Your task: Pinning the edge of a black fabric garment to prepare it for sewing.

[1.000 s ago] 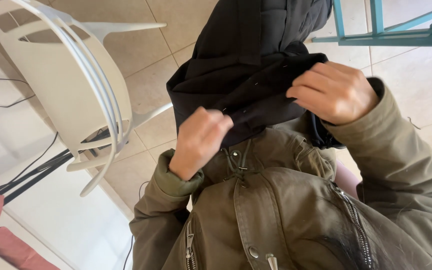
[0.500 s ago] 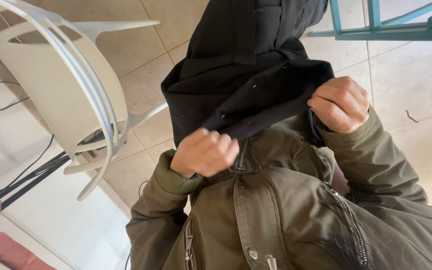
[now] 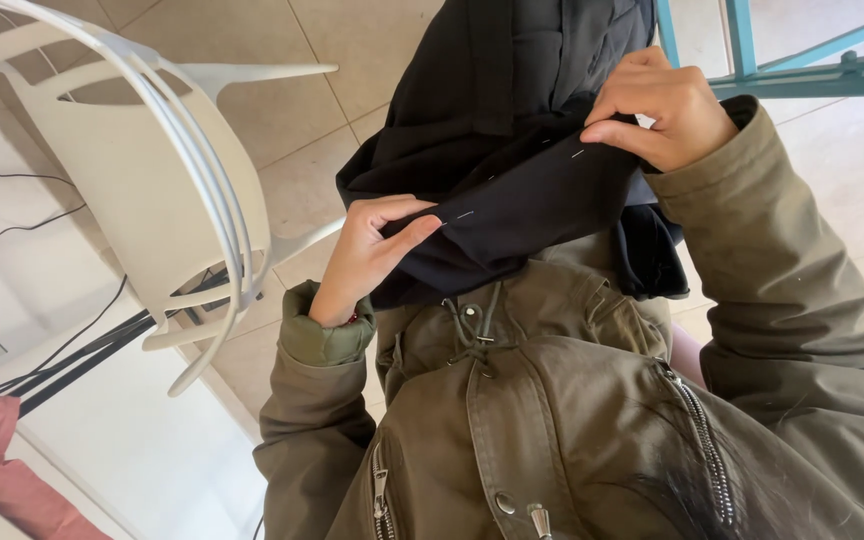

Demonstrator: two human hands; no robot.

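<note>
Across the middle of the frame, a black garment (image 3: 512, 150) is being stretched taut between two hands, its folded edge running diagonally from centre left up toward the upper right. The left hand (image 3: 367, 255) is pinching that edge between thumb and curled fingers, closed on the cloth. The right hand (image 3: 664, 105), near the top right of the frame, is likewise closed on the fabric, fingertips pressing it from above. Compared with half a second ago, the hands are now sitting further apart and higher, so the bunched hem has been pulled out flat. That is exposing a line of pale, widely spaced stitches (image 3: 522, 185) along the fold, which were hidden in the earlier bundle. The rest of the garment is hanging toward the tiled floor (image 3: 352, 50) at the top of the frame. Below the hands, an olive-green jacket (image 3: 552, 420) with zips and snaps is filling the lower frame. At upper left, a white plastic chair (image 3: 122, 170) is standing beside dark cables (image 3: 72, 350).
</note>
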